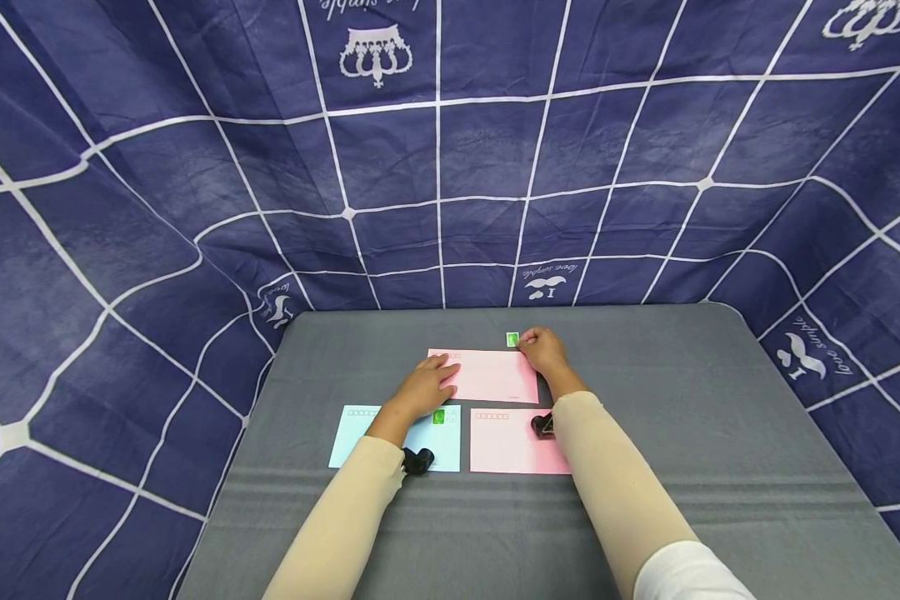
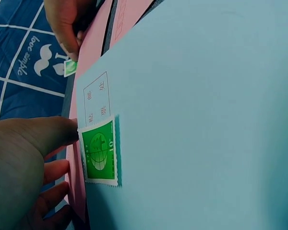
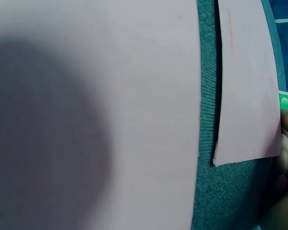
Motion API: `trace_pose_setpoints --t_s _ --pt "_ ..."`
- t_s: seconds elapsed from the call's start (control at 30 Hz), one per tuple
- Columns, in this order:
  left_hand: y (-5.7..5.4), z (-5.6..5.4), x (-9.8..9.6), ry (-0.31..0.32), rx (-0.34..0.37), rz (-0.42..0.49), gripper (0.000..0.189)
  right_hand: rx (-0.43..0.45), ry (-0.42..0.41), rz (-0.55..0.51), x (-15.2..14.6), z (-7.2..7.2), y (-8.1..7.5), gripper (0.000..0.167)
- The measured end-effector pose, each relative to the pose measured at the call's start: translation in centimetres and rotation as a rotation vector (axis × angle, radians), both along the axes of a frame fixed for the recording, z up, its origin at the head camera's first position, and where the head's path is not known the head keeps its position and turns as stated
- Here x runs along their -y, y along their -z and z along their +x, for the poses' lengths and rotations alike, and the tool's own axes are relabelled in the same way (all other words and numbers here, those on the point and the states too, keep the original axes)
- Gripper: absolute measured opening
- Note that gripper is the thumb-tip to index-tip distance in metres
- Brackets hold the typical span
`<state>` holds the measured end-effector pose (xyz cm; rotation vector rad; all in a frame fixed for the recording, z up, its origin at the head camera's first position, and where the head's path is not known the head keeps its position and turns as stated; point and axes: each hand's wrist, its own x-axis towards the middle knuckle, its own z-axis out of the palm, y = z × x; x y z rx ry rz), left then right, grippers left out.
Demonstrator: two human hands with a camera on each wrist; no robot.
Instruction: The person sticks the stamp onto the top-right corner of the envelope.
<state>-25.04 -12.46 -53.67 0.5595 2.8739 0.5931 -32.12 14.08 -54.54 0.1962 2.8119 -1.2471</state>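
Note:
My left hand [image 1: 420,390] rests on the left part of the upper pink envelope [image 1: 495,377], fingers spread over it. Just past that envelope's top right corner, my right hand [image 1: 543,350] pinches a small green stamp [image 1: 512,339] by its edge. The stamp also shows at those fingertips in the right wrist view. Under my left forearm lies a light blue envelope [image 1: 420,442], with a green stamp [image 2: 100,152] at its upper right, beside a printed red box. A second pink envelope [image 1: 506,442] lies beneath my right wrist, partly covered by the sleeve.
A grey cloth [image 1: 690,400] covers the table. Behind it and on both sides hangs a dark blue curtain [image 1: 487,150] with white grid lines. The blue envelope and the lower pink one lie side by side, nearer to me than the upper pink one.

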Motion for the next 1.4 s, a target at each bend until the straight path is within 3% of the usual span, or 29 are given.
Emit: trace_pose_setpoints --t_s 0.2,0.5,0.97,1.4 --pt "-0.4 0.1 -0.2 -0.012 0.025 -0.010 0.052 0.017 0.005 -0.101 -0.5 -0.2 0.1 0.016" --pt "0.1 0.3 -0.2 -0.026 0.039 -0.042 0.052 0.086 0.001 -0.280 -1.4 0.0 0.2 0.015" --pt "-0.4 0.6 -0.1 -0.010 0.039 -0.038 0.052 0.076 -0.048 -0.258 -1.8 0.3 -0.2 0.019" --pt "-0.4 0.3 -0.4 -0.034 0.051 -0.052 0.053 0.067 -0.095 -0.275 -1.6 1.0 -1.0 0.016"
